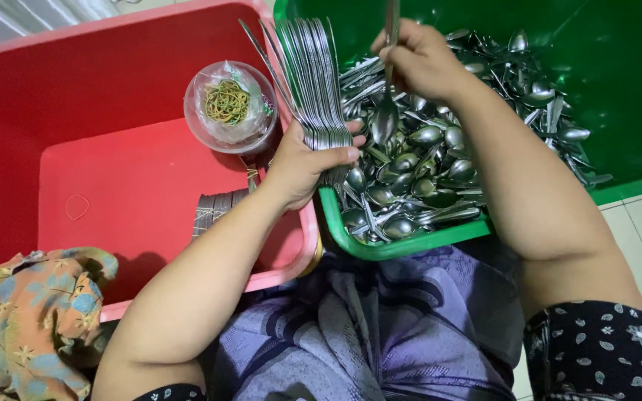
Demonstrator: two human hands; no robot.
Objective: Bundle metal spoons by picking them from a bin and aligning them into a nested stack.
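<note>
Stacking spoons, partway through.
Left hand (307,165) clamped around fanned stack of spoons (313,82) over seam between bins; right hand (419,59) pinching single spoon (385,111) by handle, bowl down, beside stack. One tied bundle (213,208) lying in red bin (113,178); green bin (403,245) heaped with loose spoons. Rubber bands (226,102) in bagged cup nearby.

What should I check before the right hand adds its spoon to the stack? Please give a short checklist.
1. Left hand has a firm grip on the spoon stack: ok.
2. Right hand holds a single spoon: ok.
3. Stack handles aligned: ok, slightly fanned.
4. Green tub has spoons left: ok.
5. Rubber bands in the cup within reach: ok.
6. Spoon clean: cannot tell.
</note>
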